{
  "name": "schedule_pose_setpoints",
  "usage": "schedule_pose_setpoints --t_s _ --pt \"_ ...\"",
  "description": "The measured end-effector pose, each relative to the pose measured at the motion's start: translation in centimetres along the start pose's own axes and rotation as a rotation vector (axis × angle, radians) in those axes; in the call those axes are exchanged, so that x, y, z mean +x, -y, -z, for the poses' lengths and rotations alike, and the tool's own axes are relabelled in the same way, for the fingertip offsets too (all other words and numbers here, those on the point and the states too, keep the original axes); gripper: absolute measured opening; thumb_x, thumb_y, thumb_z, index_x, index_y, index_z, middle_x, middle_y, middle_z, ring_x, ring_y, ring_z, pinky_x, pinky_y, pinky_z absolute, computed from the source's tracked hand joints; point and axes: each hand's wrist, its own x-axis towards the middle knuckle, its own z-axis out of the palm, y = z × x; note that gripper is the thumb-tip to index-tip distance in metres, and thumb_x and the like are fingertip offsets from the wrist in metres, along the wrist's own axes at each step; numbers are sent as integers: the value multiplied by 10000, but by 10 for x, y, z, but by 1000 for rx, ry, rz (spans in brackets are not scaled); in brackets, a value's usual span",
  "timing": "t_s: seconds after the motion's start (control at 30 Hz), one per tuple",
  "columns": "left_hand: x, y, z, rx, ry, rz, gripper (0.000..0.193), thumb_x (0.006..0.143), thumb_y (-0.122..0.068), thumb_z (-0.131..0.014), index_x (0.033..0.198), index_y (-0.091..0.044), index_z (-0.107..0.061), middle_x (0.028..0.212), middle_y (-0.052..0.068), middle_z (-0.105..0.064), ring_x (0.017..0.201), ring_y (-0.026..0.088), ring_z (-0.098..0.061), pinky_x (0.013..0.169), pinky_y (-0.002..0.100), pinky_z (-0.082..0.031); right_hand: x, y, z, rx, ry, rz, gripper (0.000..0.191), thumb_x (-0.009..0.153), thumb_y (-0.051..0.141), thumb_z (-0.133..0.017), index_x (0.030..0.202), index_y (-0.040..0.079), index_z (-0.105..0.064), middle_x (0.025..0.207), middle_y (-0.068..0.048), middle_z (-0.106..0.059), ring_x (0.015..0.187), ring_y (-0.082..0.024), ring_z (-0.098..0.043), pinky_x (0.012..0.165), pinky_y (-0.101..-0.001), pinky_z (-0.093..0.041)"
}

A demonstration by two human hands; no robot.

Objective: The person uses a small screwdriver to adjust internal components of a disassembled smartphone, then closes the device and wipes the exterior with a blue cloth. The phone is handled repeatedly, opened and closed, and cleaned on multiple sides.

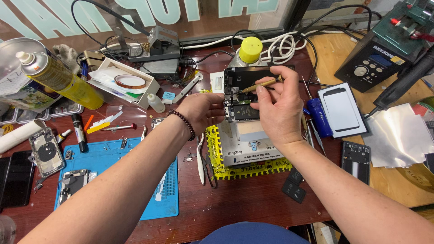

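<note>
An opened phone (242, 92) with its insides bare rests on a grey box-shaped stand (246, 147) wrapped in yellow and black tape. My left hand (201, 110), a bead bracelet on its wrist, holds the phone's left edge. My right hand (278, 104) pinches a thin brass-coloured tool (262, 84) whose tip points into the phone's upper part.
A blue work mat (113, 158) with phone parts lies at the left. Behind it are a yellow spray can (63, 79), a white box with a tape roll (129, 81) and a yellow-capped bottle (249, 49). At the right are a blue screwdriver (318, 115), a framed glass panel (341, 110) and a black station (375, 61).
</note>
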Motion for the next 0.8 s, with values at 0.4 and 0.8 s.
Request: schedule_pose_setpoints --t_s 0.4,0.8 --pt "4 5 7 -31 79 -7 158 980 -107 -603 1091 -56 -703 895 27 -698 782 141 -650 697 297 -565 0 8 1 22 -10 22 450 1012 -50 -603 1395 34 -383 1140 -94 -702 1005 -139 -740 765 -273 -684" --pt "12 9 17 -104 149 -6 181 985 -77 -607 1124 -44 -719 868 29 -708 706 121 -649 640 282 -577 11 38 -1 -221 104 264 427 1031 -19 -679 1400 30 -469 1104 -74 -748 938 -104 -730 756 -236 -599"
